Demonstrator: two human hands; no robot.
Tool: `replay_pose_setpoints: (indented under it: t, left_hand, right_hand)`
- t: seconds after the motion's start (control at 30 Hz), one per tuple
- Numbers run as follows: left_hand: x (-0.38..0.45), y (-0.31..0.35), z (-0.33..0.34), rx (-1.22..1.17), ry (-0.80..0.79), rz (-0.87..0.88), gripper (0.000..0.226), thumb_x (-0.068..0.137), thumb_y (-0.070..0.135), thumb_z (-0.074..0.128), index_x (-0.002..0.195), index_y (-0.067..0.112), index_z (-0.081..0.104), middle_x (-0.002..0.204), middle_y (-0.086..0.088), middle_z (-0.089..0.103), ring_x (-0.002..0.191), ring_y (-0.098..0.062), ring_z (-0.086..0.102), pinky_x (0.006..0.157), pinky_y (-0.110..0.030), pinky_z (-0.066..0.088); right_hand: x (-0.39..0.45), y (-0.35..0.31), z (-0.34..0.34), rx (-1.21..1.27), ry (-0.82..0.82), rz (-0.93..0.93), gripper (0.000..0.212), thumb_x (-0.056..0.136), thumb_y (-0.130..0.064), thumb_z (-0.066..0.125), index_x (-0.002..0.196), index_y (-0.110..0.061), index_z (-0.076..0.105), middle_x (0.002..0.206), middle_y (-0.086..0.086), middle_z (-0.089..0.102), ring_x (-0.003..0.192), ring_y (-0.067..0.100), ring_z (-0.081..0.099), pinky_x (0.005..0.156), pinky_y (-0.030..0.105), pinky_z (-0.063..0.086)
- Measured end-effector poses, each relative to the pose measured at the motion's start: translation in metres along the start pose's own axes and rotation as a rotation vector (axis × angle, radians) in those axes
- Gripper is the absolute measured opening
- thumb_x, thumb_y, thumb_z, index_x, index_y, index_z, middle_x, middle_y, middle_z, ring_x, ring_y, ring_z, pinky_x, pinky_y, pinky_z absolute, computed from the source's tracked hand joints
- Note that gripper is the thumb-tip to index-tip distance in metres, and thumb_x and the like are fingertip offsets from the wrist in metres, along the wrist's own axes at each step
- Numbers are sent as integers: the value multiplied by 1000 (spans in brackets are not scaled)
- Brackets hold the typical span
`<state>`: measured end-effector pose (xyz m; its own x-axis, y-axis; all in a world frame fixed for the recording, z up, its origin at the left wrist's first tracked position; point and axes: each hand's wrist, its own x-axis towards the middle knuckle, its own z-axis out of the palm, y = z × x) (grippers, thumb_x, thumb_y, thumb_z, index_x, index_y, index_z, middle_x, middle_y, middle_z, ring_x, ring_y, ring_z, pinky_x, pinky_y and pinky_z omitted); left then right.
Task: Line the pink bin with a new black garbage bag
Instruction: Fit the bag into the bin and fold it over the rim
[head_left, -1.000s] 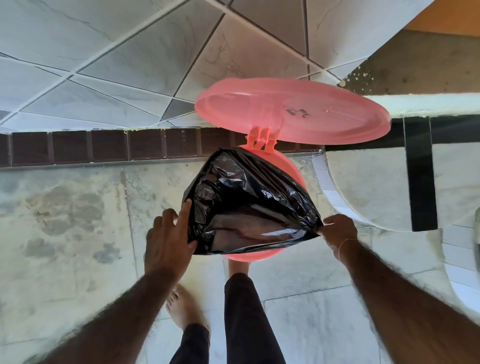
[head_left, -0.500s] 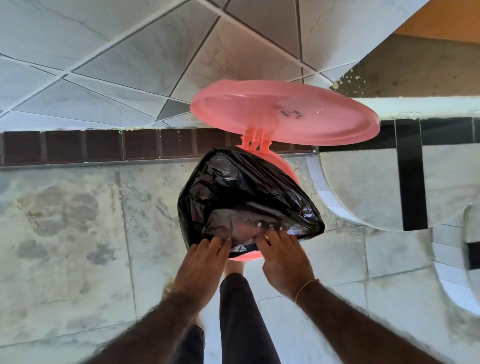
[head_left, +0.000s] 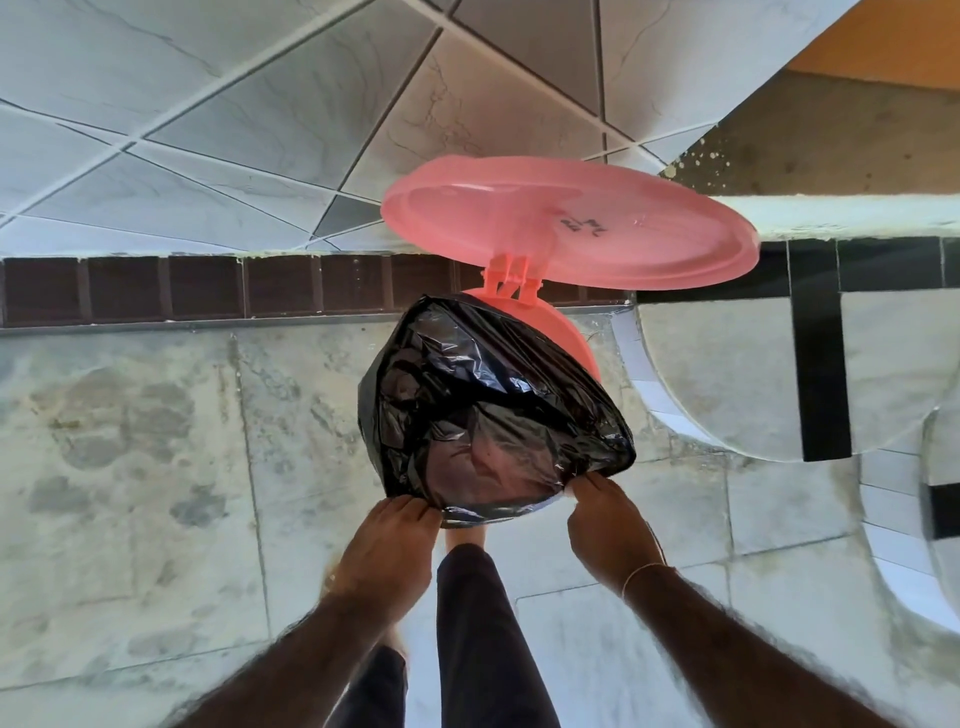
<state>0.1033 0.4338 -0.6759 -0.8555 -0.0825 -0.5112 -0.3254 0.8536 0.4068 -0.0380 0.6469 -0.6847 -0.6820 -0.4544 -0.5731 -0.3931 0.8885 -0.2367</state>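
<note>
From the head camera, the crinkled, glossy black garbage bag (head_left: 483, 410) hides nearly all of the pink bin (head_left: 569, 338), which stands on the stone floor (head_left: 156, 441). Dark writing on the raised round lid (head_left: 571, 228) is too blurred to read. The left hand (head_left: 387, 556) and right hand (head_left: 608, 525) pinch the bag's near edge, fingertips hidden.

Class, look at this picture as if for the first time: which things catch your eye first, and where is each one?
The crinkled black bag in the middle stands out first, stretched over the pink bin. Just above it the bin's round pink lid stands open on its hinge. Below, the left hand and the right hand pinch the bag's near edge on either side.
</note>
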Motion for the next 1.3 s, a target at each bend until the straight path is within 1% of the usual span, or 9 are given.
replay_pose_setpoints:
  t: [0.17, 0.3, 0.5, 0.73, 0.9, 1.0, 1.1, 1.2, 1.3]
  left_hand:
    - [15, 8, -16, -571, 219, -632, 15, 84, 14, 57, 98, 16, 62, 88, -4, 70, 87, -29, 65, 80, -35, 52]
    - [30, 3, -23, -733, 322, -778, 33, 81, 14, 58, 108, 21, 42, 95, -8, 68, 92, -35, 63, 81, -42, 51]
    - [37, 4, -25, -703, 312, -728, 56, 79, 5, 53, 125, 26, 28, 111, -17, 66, 96, -44, 60, 80, -48, 51]
    - [31, 5, -30, -698, 294, -586, 81, 84, 14, 57, 151, 29, 12, 140, -13, 53, 120, -38, 54, 97, -48, 47]
    - [35, -2, -37, -734, 227, -593, 84, 84, 28, 57, 150, 36, 6, 136, -11, 57, 115, -38, 58, 93, -49, 50]
    - [30, -7, -36, -665, 175, -619, 81, 84, 32, 61, 149, 33, 13, 136, -9, 56, 116, -37, 57, 93, -48, 49]
    - [29, -11, -39, -416, 256, -624, 58, 85, 21, 61, 138, 17, 37, 122, -14, 54, 108, -36, 56, 85, -47, 49]
    - [39, -8, -44, -148, 419, -347, 38, 81, 7, 60, 118, 6, 54, 106, -14, 59, 94, -34, 57, 77, -46, 52]
    - [66, -7, -47, -13, 422, -65, 41, 82, 8, 47, 122, 3, 58, 117, -14, 60, 106, -32, 55, 91, -45, 48]
  right_hand:
    - [25, -20, -22, 181, 241, 265, 9, 83, -14, 58, 83, -5, 59, 92, 18, 63, 87, 39, 59, 73, 39, 48]
    - [58, -39, -35, 96, 376, 185, 23, 84, -15, 59, 106, -8, 57, 109, 16, 59, 101, 35, 55, 86, 44, 50]
    - [105, -62, -42, 144, 398, 248, 40, 88, -26, 57, 124, -11, 46, 121, 17, 51, 112, 38, 50, 92, 52, 48]
    - [121, -59, -47, 72, 433, 253, 47, 89, -29, 54, 133, -16, 43, 127, 15, 48, 113, 38, 46, 93, 53, 43]
    - [134, -46, -56, 265, 337, 265, 35, 95, -30, 46, 125, -13, 47, 116, 20, 57, 108, 42, 54, 89, 48, 45]
    - [130, -27, -54, 388, 246, 339, 26, 97, -29, 47, 107, -5, 52, 105, 25, 63, 100, 43, 59, 80, 42, 46]
    - [119, -10, -49, 451, 136, 408, 25, 97, -32, 48, 94, -8, 51, 101, 24, 65, 97, 42, 60, 72, 35, 40]
    - [112, -7, -48, 472, 101, 414, 26, 95, -34, 52, 96, -8, 51, 102, 22, 65, 98, 39, 61, 72, 31, 38]
    - [111, -16, -52, 345, 245, 324, 36, 88, -32, 58, 114, -7, 51, 112, 20, 58, 107, 39, 54, 86, 40, 44]
